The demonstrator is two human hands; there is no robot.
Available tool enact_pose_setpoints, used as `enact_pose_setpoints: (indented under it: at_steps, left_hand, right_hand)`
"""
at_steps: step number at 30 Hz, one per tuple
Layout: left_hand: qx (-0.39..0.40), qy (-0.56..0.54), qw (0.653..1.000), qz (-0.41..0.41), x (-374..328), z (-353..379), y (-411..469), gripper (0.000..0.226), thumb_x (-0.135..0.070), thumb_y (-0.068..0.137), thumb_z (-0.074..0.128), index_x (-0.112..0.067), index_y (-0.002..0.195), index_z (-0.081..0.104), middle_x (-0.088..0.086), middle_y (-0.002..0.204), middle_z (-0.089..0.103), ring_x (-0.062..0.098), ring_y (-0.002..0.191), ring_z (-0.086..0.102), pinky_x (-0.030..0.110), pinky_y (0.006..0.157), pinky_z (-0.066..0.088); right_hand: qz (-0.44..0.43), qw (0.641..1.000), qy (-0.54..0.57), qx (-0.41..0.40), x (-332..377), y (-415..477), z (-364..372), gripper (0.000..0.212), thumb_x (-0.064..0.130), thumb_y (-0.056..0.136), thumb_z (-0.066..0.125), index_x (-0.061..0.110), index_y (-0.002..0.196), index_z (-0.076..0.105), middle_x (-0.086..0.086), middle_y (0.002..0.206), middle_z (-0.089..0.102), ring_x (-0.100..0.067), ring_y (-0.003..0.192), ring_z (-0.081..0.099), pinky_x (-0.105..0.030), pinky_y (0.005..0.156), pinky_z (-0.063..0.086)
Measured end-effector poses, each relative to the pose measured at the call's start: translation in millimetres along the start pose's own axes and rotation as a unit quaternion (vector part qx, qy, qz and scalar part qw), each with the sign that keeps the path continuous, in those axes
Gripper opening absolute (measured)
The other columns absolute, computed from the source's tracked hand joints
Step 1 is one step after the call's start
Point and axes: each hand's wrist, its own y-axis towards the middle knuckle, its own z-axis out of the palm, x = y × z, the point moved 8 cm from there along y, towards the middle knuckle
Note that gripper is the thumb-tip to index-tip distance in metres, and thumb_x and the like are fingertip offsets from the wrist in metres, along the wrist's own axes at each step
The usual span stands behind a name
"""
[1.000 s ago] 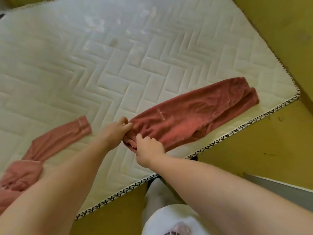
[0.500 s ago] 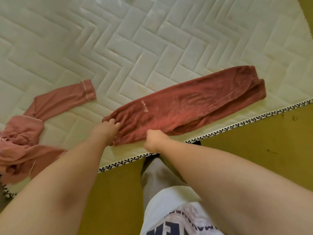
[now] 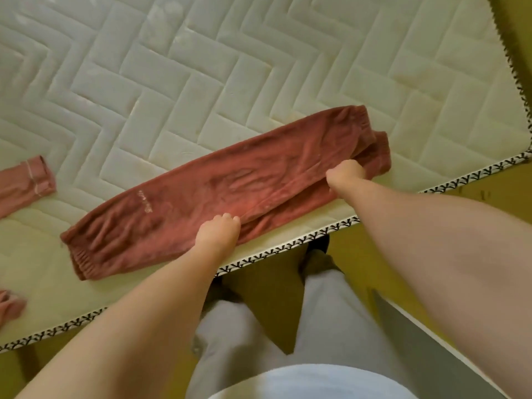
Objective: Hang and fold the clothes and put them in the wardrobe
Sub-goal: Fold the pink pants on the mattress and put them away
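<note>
One pair of red trousers point(image 3: 230, 191), folded leg over leg, flat on one white quilted mattress point(image 3: 201, 67), close along its patterned near edge. Gathered waistband at the left end, two cuffs stacked at the right end, a small pale logo on the upper layer towards the waistband.

Two bare hands, both on the trousers. Left grip point(image 3: 217, 234) at the trousers' near edge, about midway along: fingers stretched out flat on the cloth, pressing, holding nothing. Right grip point(image 3: 345, 175) towards the cuff end, on the upper leg: knuckles up, fingers curled under and out of sight; cannot tell whether any cloth is pinched.

Left of the trousers and apart from them, one pink sleeve point(image 3: 28, 182) with a pale-striped cuff, cut off by the frame. Left of the waistband and nearer, one bunched bit of pink cloth point(image 3: 11, 305), also cut off; cannot tell whether part of the same garment as the sleeve.

Nearer than the trousers, off the mattress: two grey-clad legs point(image 3: 325, 298) on a yellow floor point(image 3: 475, 203).
</note>
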Motion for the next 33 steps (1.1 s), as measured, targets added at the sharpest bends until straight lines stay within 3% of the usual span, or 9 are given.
enact_pose_setpoints:
  at_steps: [3, 7, 10, 15, 19, 22, 25, 29, 33]
  left_hand:
    - [-0.014, -0.008, 0.999, -0.037, -28.5, -1.1, 27.0, 0.022, -0.009, 0.096, 0.054, -0.014, 0.118, 0.051, 0.007, 0.116, 0.053, 0.029, 0.109, 0.053, 0.037, 0.069, 0.041]
    - [-0.043, -0.019, 0.995, -0.084, -44.3, -8.6, 62.2, 0.023, -0.007, 0.092, 0.052, -0.012, 0.114, 0.048, 0.009, 0.117, 0.051, 0.03, 0.11, 0.051, 0.035, 0.067, 0.037]
    - [-0.036, -0.011, 0.994, -0.104, -48.1, -5.2, 85.5, 0.025, -0.026, 0.095, 0.059, -0.014, 0.113, 0.046, 0.008, 0.116, 0.052, 0.029, 0.108, 0.053, 0.034, 0.065, 0.038]
    - [-0.015, 0.024, 0.993, -0.118, -54.0, 10.0, 106.8, 0.027, -0.02, 0.092, 0.062, -0.012, 0.113, 0.047, 0.009, 0.114, 0.055, 0.029, 0.107, 0.056, 0.035, 0.066, 0.038]
    - [-0.027, 0.034, 0.992, -0.115, -50.8, 9.4, 113.2, 0.018, -0.01, 0.092, 0.055, -0.011, 0.109, 0.049, 0.011, 0.111, 0.058, 0.031, 0.103, 0.058, 0.036, 0.067, 0.037]
    - [-0.036, 0.036, 0.994, -0.095, -48.3, 6.5, 113.5, 0.012, -0.013, 0.094, 0.051, -0.011, 0.106, 0.052, 0.01, 0.108, 0.061, 0.031, 0.1, 0.059, 0.037, 0.066, 0.036]
    - [-0.061, 0.011, 0.995, -0.074, -48.5, -2.9, 105.7, 0.013, -0.021, 0.091, 0.056, -0.012, 0.1, 0.054, 0.009, 0.101, 0.063, 0.032, 0.093, 0.061, 0.036, 0.062, 0.035]
    - [-0.069, 0.02, 0.996, -0.043, -56.3, -8.8, 87.4, 0.014, -0.024, 0.088, 0.058, -0.015, 0.097, 0.052, 0.007, 0.098, 0.063, 0.032, 0.089, 0.062, 0.035, 0.058, 0.035]
    - [-0.044, 0.049, 0.997, -0.026, -71.9, 6.8, 79.2, 0.016, -0.015, 0.089, 0.05, -0.019, 0.104, 0.055, 0.003, 0.099, 0.064, 0.027, 0.091, 0.062, 0.033, 0.059, 0.036]
  right_hand:
    - [0.04, 0.996, 0.071, -0.047, -38.2, 60.8, -42.5, 0.025, 0.013, 0.095, 0.051, -0.004, 0.109, 0.063, -0.019, 0.118, 0.067, -0.035, 0.112, 0.063, -0.028, 0.082, 0.047]
    - [0.042, 0.982, 0.173, -0.059, -53.3, 122.7, -66.8, 0.029, 0.012, 0.096, 0.048, 0.009, 0.122, 0.06, -0.015, 0.095, 0.073, -0.023, 0.061, 0.069, -0.021, 0.044, 0.044]
    - [0.031, 0.972, 0.228, -0.046, -47.3, 153.1, -62.3, 0.037, 0.021, 0.099, 0.046, 0.016, 0.136, 0.049, -0.01, 0.077, 0.071, -0.017, 0.042, 0.061, -0.014, 0.03, 0.035]
    - [-0.009, 0.974, 0.224, -0.032, -33.5, 179.9, -54.8, 0.013, 0.026, 0.101, 0.046, 0.019, 0.099, 0.056, -0.008, 0.072, 0.072, -0.019, 0.047, 0.066, -0.019, 0.037, 0.039]
    - [0.045, 0.966, 0.254, -0.017, -42.4, 189.0, -51.5, 0.032, 0.031, 0.102, 0.044, 0.015, 0.076, 0.052, -0.009, 0.07, 0.07, -0.019, 0.047, 0.064, -0.021, 0.038, 0.041]
    - [0.061, 0.967, 0.248, -0.013, -48.5, 187.2, -57.3, 0.038, 0.037, 0.1, 0.044, 0.009, 0.08, 0.058, -0.009, 0.069, 0.068, -0.019, 0.051, 0.065, -0.024, 0.041, 0.045]
    - [0.025, 0.963, 0.269, -0.021, -52.8, 181.6, -71.6, 0.025, 0.037, 0.095, 0.048, 0.015, 0.096, 0.061, -0.006, 0.075, 0.067, -0.02, 0.06, 0.068, -0.027, 0.043, 0.051]
    - [-0.019, 0.94, 0.339, -0.026, -62.0, 169.6, -89.7, 0.017, 0.031, 0.085, 0.048, 0.02, 0.08, 0.061, -0.003, 0.078, 0.065, -0.019, 0.057, 0.067, -0.027, 0.048, 0.054]
    - [-0.016, 0.935, 0.353, -0.04, -84.5, 169.5, -89.9, 0.02, 0.03, 0.079, 0.043, 0.019, 0.07, 0.058, -0.003, 0.08, 0.062, -0.023, 0.072, 0.065, -0.038, 0.062, 0.062]
